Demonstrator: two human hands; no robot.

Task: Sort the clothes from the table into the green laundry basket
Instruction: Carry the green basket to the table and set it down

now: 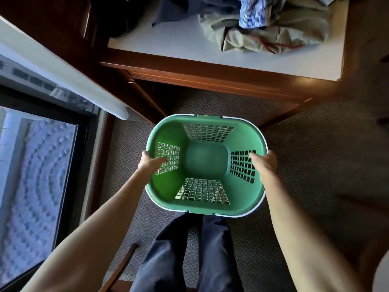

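Observation:
The green laundry basket (168, 129) is below me over the carpet, with nothing inside it. My left hand (150, 162) grips its left rim, fingers curled inside against the mesh wall. My right hand (264, 163) grips the right rim the same way. On the white-topped table (179, 42) beyond the basket lies a heap of clothes: a crumpled olive garment (269, 36), a blue striped shirt (255, 12) on top of it, and a dark navy garment (174, 11) to the left.
The table's wooden edge (210, 70) runs just beyond the basket. A window (35, 171) and white sill (63, 74) fill the left side. My legs in dark trousers (185, 256) stand behind the basket. A wooden chair part (122, 268) shows at bottom left.

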